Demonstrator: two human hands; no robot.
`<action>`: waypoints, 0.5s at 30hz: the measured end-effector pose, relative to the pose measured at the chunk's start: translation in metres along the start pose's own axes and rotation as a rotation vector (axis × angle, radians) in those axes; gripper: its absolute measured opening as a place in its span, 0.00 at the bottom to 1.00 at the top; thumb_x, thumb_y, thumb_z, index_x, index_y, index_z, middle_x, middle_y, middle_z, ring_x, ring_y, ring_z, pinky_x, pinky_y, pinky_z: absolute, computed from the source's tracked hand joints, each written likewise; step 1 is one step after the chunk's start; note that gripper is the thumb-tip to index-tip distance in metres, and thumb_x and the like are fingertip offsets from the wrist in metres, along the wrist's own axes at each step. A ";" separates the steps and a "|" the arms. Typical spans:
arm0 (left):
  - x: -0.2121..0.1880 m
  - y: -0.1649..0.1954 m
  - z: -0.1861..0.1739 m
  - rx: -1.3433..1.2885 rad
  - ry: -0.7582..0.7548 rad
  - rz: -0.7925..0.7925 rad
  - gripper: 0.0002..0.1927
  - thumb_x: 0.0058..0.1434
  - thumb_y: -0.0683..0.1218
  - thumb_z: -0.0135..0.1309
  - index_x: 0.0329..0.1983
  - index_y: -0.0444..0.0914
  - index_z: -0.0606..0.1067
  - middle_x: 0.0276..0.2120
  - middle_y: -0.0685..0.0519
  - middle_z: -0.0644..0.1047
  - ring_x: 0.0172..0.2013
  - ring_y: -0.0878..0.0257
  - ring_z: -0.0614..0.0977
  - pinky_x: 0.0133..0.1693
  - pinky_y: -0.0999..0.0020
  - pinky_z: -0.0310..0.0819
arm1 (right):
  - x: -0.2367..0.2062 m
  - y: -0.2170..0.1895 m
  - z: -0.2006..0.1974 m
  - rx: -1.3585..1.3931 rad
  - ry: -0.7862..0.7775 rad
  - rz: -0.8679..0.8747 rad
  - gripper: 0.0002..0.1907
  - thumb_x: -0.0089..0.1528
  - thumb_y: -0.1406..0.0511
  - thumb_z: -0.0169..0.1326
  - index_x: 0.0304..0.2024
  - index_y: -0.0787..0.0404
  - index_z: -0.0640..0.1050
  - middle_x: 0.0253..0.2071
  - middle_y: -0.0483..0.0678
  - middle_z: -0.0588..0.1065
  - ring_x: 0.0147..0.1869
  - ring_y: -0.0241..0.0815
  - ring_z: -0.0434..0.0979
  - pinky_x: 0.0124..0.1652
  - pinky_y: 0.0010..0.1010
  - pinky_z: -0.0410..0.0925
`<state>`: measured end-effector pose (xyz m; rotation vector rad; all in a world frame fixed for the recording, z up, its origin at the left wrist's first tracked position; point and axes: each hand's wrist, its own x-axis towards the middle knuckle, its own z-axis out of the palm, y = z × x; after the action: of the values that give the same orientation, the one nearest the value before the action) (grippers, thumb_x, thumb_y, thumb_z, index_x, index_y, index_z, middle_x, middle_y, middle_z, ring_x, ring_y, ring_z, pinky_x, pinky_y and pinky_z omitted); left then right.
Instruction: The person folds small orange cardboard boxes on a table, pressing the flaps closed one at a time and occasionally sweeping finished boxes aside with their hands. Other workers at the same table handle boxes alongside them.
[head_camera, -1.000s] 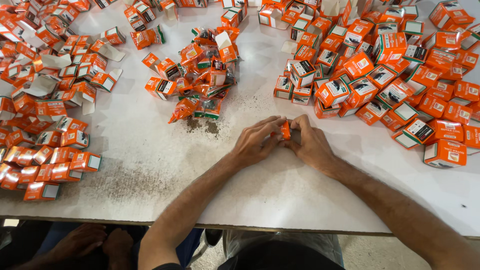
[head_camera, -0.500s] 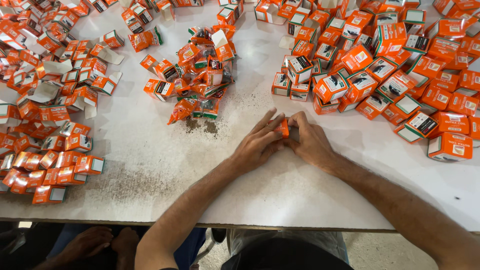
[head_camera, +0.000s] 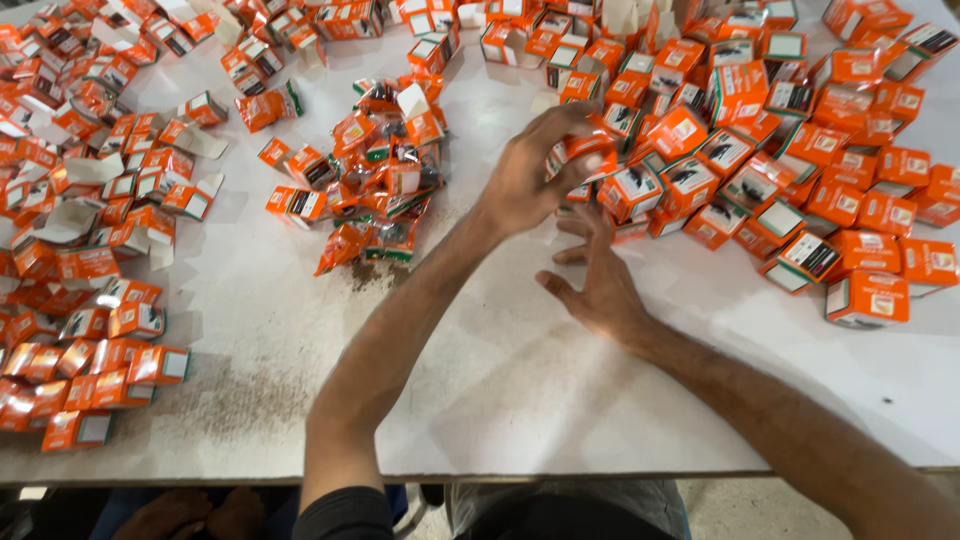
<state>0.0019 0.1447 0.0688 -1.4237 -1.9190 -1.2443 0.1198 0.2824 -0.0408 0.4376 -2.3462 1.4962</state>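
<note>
My left hand (head_camera: 530, 175) reaches forward to the near edge of the big pile of small orange boxes (head_camera: 800, 150) at the right. Its fingers curl around one small orange box (head_camera: 585, 150), held just above the pile. My right hand (head_camera: 600, 290) lies low over the white table (head_camera: 520, 390) just below the left hand, fingers spread and holding nothing. A heap of orange sachets (head_camera: 385, 185) lies left of my left hand.
Many more orange boxes, some with open flaps, cover the table's left side (head_camera: 90, 250) and far edge (head_camera: 330, 20). Brown powder (head_camera: 375, 272) is spilled near the sachets. Another person's hands (head_camera: 190, 515) show below the table's front edge.
Both hands were together at the table's middle on one small orange box. Now my left hand has carried a box forward to the right pile, and my right hand has let go and spread flat.
</note>
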 end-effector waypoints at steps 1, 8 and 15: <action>0.018 -0.017 0.009 -0.018 0.006 -0.041 0.13 0.66 0.41 0.58 0.51 0.33 0.73 0.53 0.40 0.78 0.54 0.46 0.81 0.55 0.55 0.76 | 0.000 0.001 0.000 -0.020 -0.009 -0.002 0.52 0.59 0.61 0.67 0.73 0.64 0.46 0.65 0.60 0.68 0.50 0.47 0.82 0.50 0.41 0.74; 0.082 -0.124 0.045 0.355 -0.046 -0.747 0.20 0.55 0.52 0.65 0.44 0.36 0.76 0.41 0.45 0.82 0.43 0.52 0.84 0.46 0.57 0.78 | 0.006 -0.002 -0.002 -0.095 -0.047 0.055 0.48 0.57 0.62 0.67 0.71 0.61 0.52 0.61 0.55 0.71 0.47 0.45 0.82 0.48 0.41 0.75; 0.071 -0.130 0.066 0.183 0.232 -0.643 0.18 0.55 0.44 0.62 0.48 0.38 0.75 0.42 0.45 0.82 0.37 0.54 0.84 0.42 0.57 0.80 | 0.006 -0.002 -0.007 -0.110 -0.089 0.013 0.44 0.60 0.61 0.65 0.71 0.63 0.55 0.58 0.56 0.72 0.48 0.45 0.81 0.49 0.42 0.74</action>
<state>-0.1331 0.2295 0.0397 -0.5435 -2.3280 -1.3721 0.1164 0.2875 -0.0335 0.4711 -2.4906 1.3713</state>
